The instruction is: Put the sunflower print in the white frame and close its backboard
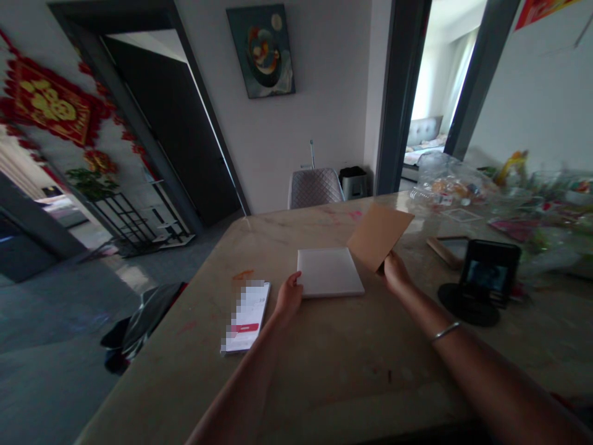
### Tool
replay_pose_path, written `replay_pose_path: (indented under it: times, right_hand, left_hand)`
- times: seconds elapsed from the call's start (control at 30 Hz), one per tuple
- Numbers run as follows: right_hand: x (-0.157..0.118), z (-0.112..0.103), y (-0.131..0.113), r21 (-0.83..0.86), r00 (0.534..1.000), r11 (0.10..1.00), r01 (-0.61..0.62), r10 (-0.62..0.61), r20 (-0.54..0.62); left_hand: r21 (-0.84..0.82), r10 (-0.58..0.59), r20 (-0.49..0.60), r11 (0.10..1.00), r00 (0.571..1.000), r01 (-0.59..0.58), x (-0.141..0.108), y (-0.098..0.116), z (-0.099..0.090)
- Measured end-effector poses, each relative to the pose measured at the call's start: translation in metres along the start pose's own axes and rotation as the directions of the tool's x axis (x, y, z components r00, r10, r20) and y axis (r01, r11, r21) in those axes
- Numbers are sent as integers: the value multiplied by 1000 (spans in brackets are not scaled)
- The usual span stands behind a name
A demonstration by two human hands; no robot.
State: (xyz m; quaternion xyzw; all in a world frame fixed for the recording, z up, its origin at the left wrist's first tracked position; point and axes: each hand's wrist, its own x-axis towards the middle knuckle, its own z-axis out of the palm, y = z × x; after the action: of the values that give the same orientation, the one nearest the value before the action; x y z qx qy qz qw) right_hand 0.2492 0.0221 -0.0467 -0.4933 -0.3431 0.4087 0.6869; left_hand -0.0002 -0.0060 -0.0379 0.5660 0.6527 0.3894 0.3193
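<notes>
A flat white box or panel (pixel 328 272) lies on the marble-patterned table (pixel 324 371) in front of me. My left hand (pixel 290 295) grips its left edge, with the thumb on top. To the right, my right hand (pixel 393 270) is closed on the lower corner of a brown sheet of cardboard (pixel 380 235), held tilted above the table just beyond the white panel's right corner. A silver bangle (pixel 445 331) circles my right wrist. Left of my left forearm lies a phone (pixel 248 315) with a lit white screen, partly blurred out.
At the right stands a black device on a round stand (pixel 486 278), with a wood-framed tray (pixel 447 249) behind it. Clear plastic bags and packages (pixel 454 179) crowd the table's far right. A quilted grey chair (pixel 315 187) and a bin (pixel 353 182) stand beyond the far edge.
</notes>
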Motion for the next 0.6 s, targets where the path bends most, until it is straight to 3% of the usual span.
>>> replay_pose_path:
  times: [0.1,0.23,0.5,0.6]
  right_hand:
    - [2,-2,-2,305,967,923,-233,254,-30]
    - [5,-9,-6,465,919,812,-353,393,11]
    - [6,-15,-11,423,844,757,-498,535,36]
    - [7,-14,-9,391,864,788,-476,501,40]
  left_hand:
    - [25,18,-9,1000,1000,-18,4,-4,-1]
    - [57,37,-19,998,999,-36,8,-10,1]
    - [94,55,-15,994,998,-54,8,-9,2]
    - [134,69,-10,989,998,-67,7,-7,2]
